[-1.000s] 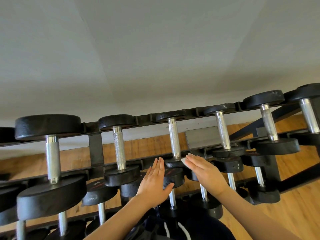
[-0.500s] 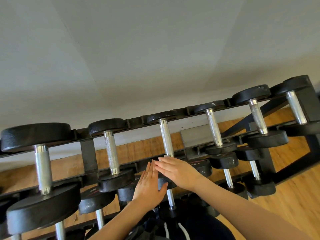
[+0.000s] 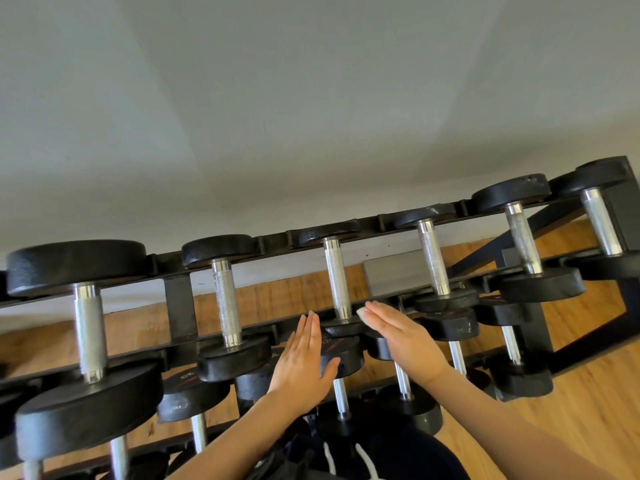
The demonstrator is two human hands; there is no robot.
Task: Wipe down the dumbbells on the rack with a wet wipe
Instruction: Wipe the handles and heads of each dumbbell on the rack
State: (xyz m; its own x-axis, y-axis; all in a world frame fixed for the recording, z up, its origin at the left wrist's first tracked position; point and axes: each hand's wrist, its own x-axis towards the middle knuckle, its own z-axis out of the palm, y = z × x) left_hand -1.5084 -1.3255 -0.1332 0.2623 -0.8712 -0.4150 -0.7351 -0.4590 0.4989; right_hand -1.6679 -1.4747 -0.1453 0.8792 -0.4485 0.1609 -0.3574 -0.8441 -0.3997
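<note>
A black rack (image 3: 180, 306) holds rows of black dumbbells with steel handles. My two hands flank the near head (image 3: 341, 330) of the middle top-row dumbbell (image 3: 336, 277). My left hand (image 3: 304, 362) stands flat with straight fingers against the head's left side, and its thumb lies on a lower-tier dumbbell head (image 3: 346, 356). On the head's right side, my right hand (image 3: 405, 337) has straight fingers too. A bit of the white wet wipe (image 3: 361, 314) shows under its fingertips, pressed at the head's right edge.
More dumbbells fill the top row on both sides, with a large one (image 3: 86, 323) at the left. Lower tiers hold others close below my hands. A grey wall rises behind the rack, wooden floor (image 3: 588, 427) lies beneath, and my dark clothing shows at the bottom.
My right hand has slid right from over the dumbbell head, off my left fingertips, and the wipe's white edge shows again. The left hand has stayed in place.
</note>
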